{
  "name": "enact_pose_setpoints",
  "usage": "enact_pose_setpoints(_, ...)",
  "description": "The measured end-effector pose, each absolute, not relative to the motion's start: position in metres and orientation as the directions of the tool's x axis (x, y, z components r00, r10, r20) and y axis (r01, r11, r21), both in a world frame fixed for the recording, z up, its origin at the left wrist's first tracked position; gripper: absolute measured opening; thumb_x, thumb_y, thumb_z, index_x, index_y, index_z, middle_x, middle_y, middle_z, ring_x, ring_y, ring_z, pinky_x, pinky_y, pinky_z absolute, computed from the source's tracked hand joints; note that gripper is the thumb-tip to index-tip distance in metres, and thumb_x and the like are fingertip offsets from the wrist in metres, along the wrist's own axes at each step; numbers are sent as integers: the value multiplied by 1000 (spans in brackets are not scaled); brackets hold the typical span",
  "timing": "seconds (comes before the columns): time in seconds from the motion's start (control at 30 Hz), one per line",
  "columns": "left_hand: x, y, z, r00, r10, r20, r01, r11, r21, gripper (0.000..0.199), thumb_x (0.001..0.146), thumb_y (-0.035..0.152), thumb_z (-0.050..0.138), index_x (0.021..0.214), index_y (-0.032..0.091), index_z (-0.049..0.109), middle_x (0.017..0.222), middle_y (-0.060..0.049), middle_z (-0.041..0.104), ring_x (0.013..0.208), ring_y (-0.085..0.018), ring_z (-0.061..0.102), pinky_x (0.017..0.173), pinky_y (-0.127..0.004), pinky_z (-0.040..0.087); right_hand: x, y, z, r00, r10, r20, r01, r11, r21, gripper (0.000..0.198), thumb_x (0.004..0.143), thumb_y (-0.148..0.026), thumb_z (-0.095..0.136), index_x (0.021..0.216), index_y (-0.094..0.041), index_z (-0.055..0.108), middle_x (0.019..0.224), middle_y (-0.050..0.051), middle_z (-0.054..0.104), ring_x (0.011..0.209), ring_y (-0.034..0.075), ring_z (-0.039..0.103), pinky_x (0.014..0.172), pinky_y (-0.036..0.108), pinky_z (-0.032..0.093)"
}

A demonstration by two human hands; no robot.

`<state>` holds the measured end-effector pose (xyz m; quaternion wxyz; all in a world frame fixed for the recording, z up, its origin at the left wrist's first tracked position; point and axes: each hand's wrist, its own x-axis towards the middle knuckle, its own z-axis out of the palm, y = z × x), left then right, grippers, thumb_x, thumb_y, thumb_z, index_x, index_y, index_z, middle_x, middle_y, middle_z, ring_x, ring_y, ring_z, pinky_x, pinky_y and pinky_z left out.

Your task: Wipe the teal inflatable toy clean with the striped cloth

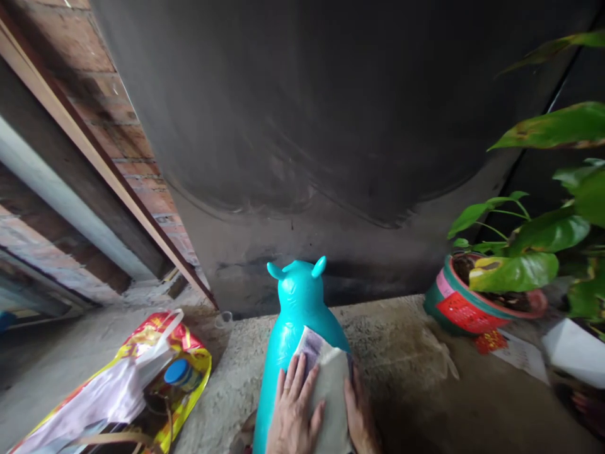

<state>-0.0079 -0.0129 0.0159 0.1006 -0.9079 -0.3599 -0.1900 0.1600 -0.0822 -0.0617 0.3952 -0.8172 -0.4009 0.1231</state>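
A turquoise inflatable animal toy [301, 296] with two small ears stands upright in front of me, its back towards me. Over its back lies a pale greyish cloth [331, 384] with a purple-patterned corner. My left hand [293, 407] rests flat on the cloth's left part, fingers stretched out and slightly spread. Against the cloth's right edge and the toy's side is my right hand [360, 410], its fingers extended; part of it is hidden by the cloth. The lower part of the toy is cut off by the frame.
A dark panel [331, 126] stands behind the toy. To the left, a yellow and red bag [201, 378] holds a blue-lidded jar [177, 373] and white plastic. A potted plant [456, 302] stands at right, near a white box [576, 353]. Wooden boards [94, 151] lean by brickwork.
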Motion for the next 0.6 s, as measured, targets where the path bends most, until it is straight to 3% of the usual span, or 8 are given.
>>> enact_pose_setpoints(0.1,-8,-9,2,660,607,443,703,-707,-78,63,88,38,50,146,27,28,153,-9,34,140,-29,33,104,-48,40,179,-38,-45,527,846,78,630,-327,-704,64,94,-50,15,142,-15,38,146,11,41,134,22,39,106,38,40)
enact_pose_setpoints(0.3,-12,-5,-30,578,649,495,752,-660,-12,61,88,27,45,147,24,27,153,-8,33,142,-28,29,111,-46,31,181,25,-16,334,941,58,748,-227,-624,56,93,-34,24,149,-25,20,156,-2,19,144,18,13,117,43,20)
enact_pose_setpoints(0.4,-13,-5,-31,569,661,490,754,-657,10,61,88,25,44,147,25,27,153,-7,32,141,-27,31,110,-46,33,173,25,-7,355,935,20,761,-276,-588,56,95,-36,22,149,-25,18,157,-1,17,144,20,12,115,48,24)
enact_pose_setpoints(0.6,-16,-15,-18,449,765,461,822,-556,122,56,88,26,44,142,32,34,149,-4,40,134,-27,42,102,-49,43,144,-33,-18,491,871,1,747,-421,-514,65,96,-46,13,147,-8,24,154,12,23,143,27,18,109,50,35)
